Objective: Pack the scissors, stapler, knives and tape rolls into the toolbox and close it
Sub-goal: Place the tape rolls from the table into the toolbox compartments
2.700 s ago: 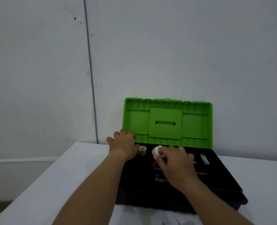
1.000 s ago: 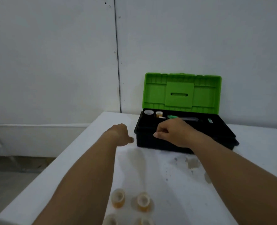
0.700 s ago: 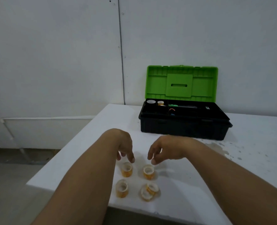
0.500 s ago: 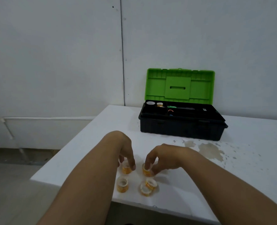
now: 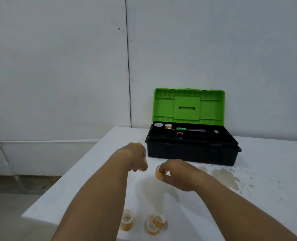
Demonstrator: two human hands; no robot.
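Note:
The black toolbox (image 5: 193, 153) stands open at the back of the white table, its green lid (image 5: 189, 106) upright against the wall. Its tray holds a white tape roll (image 5: 158, 125), a small yellow roll (image 5: 168, 126) and several tools. My right hand (image 5: 176, 173) is lifted above the table, shut on a yellow tape roll (image 5: 159, 173). My left hand (image 5: 137, 158) is also raised, fingers closed around another yellow roll, mostly hidden. Three yellow tape rolls stay near the front edge: one (image 5: 127, 221) on the left, two (image 5: 156, 223) stacked together.
The white table (image 5: 248, 206) has a brownish stain and flaking spots (image 5: 226, 176) right of my hands. Its left edge (image 5: 71, 171) drops to a grey floor. A white wall stands right behind the toolbox.
Both hands closed on a tape roll each at the front cluster and lifted them off the table toward the toolbox. Three rolls stay behind.

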